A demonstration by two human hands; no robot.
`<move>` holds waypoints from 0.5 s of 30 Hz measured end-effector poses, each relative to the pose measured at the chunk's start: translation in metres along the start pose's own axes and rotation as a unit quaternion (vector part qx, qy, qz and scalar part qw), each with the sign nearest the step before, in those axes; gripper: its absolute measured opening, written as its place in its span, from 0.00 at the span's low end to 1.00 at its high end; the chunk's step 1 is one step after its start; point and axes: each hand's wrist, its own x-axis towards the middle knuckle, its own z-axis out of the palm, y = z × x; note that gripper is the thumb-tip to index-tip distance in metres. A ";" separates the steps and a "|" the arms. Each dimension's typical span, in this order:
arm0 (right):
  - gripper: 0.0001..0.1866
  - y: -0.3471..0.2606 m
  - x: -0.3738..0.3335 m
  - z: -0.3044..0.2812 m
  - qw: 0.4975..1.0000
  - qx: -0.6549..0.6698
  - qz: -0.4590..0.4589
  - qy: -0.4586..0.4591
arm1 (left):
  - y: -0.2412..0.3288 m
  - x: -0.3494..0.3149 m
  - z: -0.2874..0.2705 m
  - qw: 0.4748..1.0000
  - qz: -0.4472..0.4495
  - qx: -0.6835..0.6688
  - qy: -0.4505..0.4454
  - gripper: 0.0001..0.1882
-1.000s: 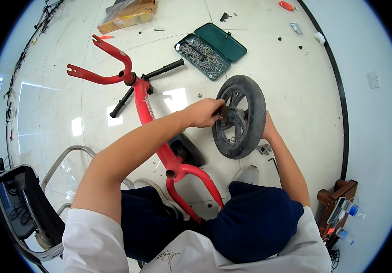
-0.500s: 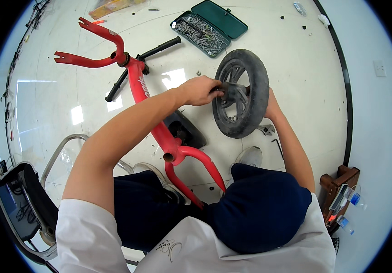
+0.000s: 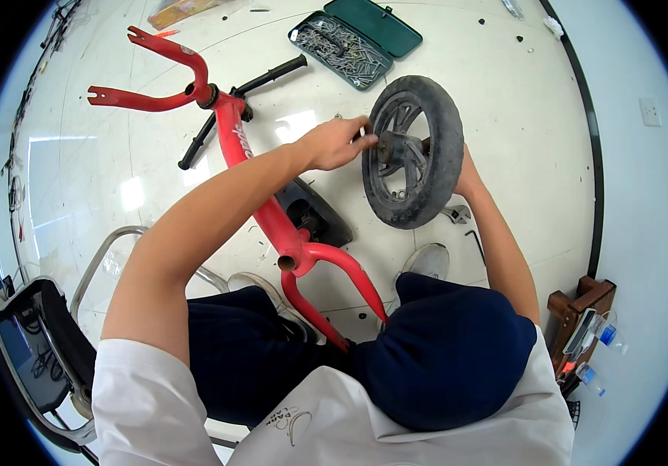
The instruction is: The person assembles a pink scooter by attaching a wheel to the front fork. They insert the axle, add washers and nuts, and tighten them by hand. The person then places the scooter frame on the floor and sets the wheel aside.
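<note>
A small black wheel (image 3: 436, 186) with a rubber tyre and grey spokes is held up, tilted, above the floor. My right hand (image 3: 467, 177) grips it from the right side, and the tyre hides most of its fingers. My left hand (image 3: 340, 144) is just left of the wheel's hub (image 3: 402, 150), its thumb and fingertips pinched together. Something small seems to be between them, too small to name. Left of the wheel lies a red bike frame (image 3: 260, 206) with a fork at its far end, its near end between my legs.
An opened green case (image 3: 349, 58) of screws lies beyond the wheel. Black handlebars (image 3: 272, 75) lie by the frame's fork, and a black bike saddle (image 3: 326, 221) beside its tube. An adjustable wrench (image 3: 456, 214) and a hex key (image 3: 476, 245) are at the right. A chair (image 3: 46, 349) stands left.
My left hand has drawn back a little to the left from the hub, leaving the hub's face in sight. The wheel has shifted slightly upward in view, still in my right hand.
</note>
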 end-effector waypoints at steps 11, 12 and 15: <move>0.15 -0.012 -0.002 0.000 1.000 0.005 0.024 0.010 | 0.013 -0.002 0.003 1.000 -0.022 -0.003 0.002 0.25; 0.15 -0.011 -0.002 0.000 1.000 -0.002 0.017 0.014 | 0.017 -0.005 0.004 0.994 0.008 0.098 0.048 0.19; 0.15 -0.010 -0.002 0.001 1.000 -0.021 -0.011 0.018 | 0.006 -0.008 0.005 0.960 0.229 0.139 0.085 0.15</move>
